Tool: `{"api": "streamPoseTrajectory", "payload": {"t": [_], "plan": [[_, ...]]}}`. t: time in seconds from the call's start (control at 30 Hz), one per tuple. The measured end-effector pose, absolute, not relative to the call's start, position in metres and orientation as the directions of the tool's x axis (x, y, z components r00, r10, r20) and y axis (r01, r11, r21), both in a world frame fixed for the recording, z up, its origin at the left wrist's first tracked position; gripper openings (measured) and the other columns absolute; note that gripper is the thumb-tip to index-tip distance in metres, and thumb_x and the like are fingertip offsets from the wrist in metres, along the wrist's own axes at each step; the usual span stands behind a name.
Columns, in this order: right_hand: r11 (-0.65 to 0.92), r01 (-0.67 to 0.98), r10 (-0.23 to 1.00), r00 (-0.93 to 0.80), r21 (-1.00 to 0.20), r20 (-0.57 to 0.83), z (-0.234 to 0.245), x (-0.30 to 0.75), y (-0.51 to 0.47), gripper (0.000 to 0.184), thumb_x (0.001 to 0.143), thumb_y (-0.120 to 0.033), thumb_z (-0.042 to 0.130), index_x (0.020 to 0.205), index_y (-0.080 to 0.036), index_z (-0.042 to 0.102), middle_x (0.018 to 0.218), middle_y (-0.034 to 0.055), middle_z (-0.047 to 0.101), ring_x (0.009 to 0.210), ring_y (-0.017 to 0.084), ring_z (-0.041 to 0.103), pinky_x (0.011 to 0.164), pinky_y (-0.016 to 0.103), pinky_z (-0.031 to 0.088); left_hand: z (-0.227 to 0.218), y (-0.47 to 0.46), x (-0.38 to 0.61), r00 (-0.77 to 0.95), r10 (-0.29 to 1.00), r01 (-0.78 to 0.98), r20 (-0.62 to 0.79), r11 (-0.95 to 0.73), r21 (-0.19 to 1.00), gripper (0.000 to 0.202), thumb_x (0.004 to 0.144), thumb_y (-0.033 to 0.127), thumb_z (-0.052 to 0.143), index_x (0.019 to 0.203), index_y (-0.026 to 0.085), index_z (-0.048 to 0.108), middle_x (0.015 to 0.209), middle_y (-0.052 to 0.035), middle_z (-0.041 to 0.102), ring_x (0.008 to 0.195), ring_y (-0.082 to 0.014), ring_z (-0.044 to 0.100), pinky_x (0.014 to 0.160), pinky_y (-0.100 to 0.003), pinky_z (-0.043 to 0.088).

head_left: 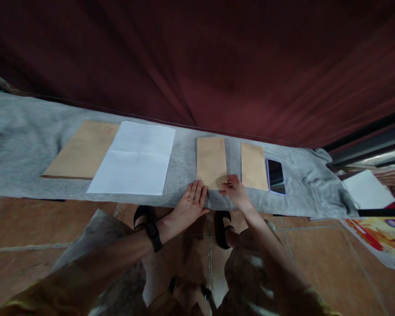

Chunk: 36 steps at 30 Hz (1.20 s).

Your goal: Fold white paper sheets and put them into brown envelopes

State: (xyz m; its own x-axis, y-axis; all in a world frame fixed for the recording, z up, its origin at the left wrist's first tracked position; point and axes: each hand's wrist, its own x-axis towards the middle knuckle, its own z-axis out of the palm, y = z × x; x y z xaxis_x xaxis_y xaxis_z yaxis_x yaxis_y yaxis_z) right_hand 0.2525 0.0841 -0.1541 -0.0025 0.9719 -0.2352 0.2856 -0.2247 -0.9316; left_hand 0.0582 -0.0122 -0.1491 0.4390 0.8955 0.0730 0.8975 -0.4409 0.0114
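Note:
A brown paper envelope [212, 160] lies upright in front of me on the grey cloth, with small red print at its upper right. My left hand [194, 199] rests flat at its lower left corner, fingers stretched out and together. At the lower right corner, the curled fingers of my right hand [234, 189] close on the envelope's edge; the exact grip is partly hidden. Another brown envelope [253, 166] lies just to the right. Left of my hands are white paper sheets [134, 156] with a crease across the middle, overlapping a larger brown envelope [82, 149].
A phone [276, 177] with a dark screen lies right of the envelopes. The narrow grey-covered surface [303, 180] ends at a dark red curtain [197, 66] behind. Below its front edge are a tiled floor [316, 254] and my feet. A colourful printed box [382, 239] stands at the far right.

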Motion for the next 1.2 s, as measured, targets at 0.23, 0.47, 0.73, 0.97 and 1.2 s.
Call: {"api": "streamPoseTrajectory", "payload": {"t": [0.23, 0.47, 0.73, 0.97, 1.2], "plan": [[-0.383, 0.154, 0.911, -0.101, -0.911, -0.400, -0.146, 0.258, 0.089, 0.033, 0.068, -0.026, 0.071, 0.091, -0.025, 0.046, 0.073, -0.0069, 0.063, 0.055, 0.013, 0.065, 0.054, 0.029, 0.060, -0.145, -0.011, 0.059, 0.439, 0.893, 0.896, 0.097, -0.443, 0.023, 0.075, 0.097, 0.048, 0.057, 0.149, -0.003, 0.040, 0.156, -0.0333, 0.036, 0.148, -0.0411, 0.034, 0.122, -0.054, 0.031], [-0.357, 0.105, 0.925, -0.099, -0.928, -0.367, -0.146, 0.258, 0.090, 0.039, 0.064, -0.032, 0.074, 0.088, -0.027, 0.043, 0.071, -0.0077, 0.062, 0.050, 0.012, 0.060, 0.049, 0.027, 0.057, -0.143, 0.001, 0.051, 0.385, 0.905, 0.886, 0.183, -0.417, 0.201, 0.058, 0.098, 0.043, 0.055, 0.142, 0.005, 0.051, 0.154, -0.0265, 0.045, 0.144, -0.0370, 0.045, 0.119, -0.050, 0.037], [-0.314, 0.068, 0.941, -0.111, -0.947, -0.320, -0.127, 0.262, 0.092, 0.040, 0.061, -0.036, 0.076, 0.086, -0.026, 0.047, 0.065, -0.0097, 0.058, 0.054, 0.012, 0.060, 0.055, 0.028, 0.059, -0.147, 0.027, 0.047, -0.061, 0.984, 0.438, 0.168, -0.125, 0.890, 0.068, 0.098, 0.045, 0.053, 0.156, 0.020, 0.030, 0.155, -0.0188, 0.047, 0.129, -0.0282, 0.060, 0.101, -0.043, 0.055], [-0.348, 0.025, 0.924, -0.159, -0.937, -0.348, -0.121, 0.259, 0.089, 0.038, 0.059, -0.035, 0.078, 0.082, -0.025, 0.049, 0.066, -0.0092, 0.058, 0.058, 0.012, 0.061, 0.060, 0.029, 0.059, -0.133, 0.044, 0.049, 0.031, 0.944, -0.222, -0.328, 0.327, 0.919, 0.057, 0.077, 0.045, 0.077, 0.121, 0.012, 0.063, 0.101, -0.0113, 0.076, 0.074, -0.0187, 0.071, 0.064, -0.029, 0.057], [-0.347, -0.026, 0.932, -0.125, -0.938, -0.341, -0.126, 0.266, 0.094, 0.039, 0.059, -0.037, 0.079, 0.085, -0.024, 0.054, 0.067, -0.0075, 0.061, 0.057, 0.013, 0.061, 0.058, 0.029, 0.058, -0.127, 0.049, 0.057, 0.046, 0.939, -0.222, -0.342, 0.343, 0.913, 0.045, 0.068, 0.043, 0.081, 0.100, 0.013, 0.068, 0.084, -0.0056, 0.076, 0.068, -0.0161, 0.069, 0.062, -0.027, 0.053]]}}
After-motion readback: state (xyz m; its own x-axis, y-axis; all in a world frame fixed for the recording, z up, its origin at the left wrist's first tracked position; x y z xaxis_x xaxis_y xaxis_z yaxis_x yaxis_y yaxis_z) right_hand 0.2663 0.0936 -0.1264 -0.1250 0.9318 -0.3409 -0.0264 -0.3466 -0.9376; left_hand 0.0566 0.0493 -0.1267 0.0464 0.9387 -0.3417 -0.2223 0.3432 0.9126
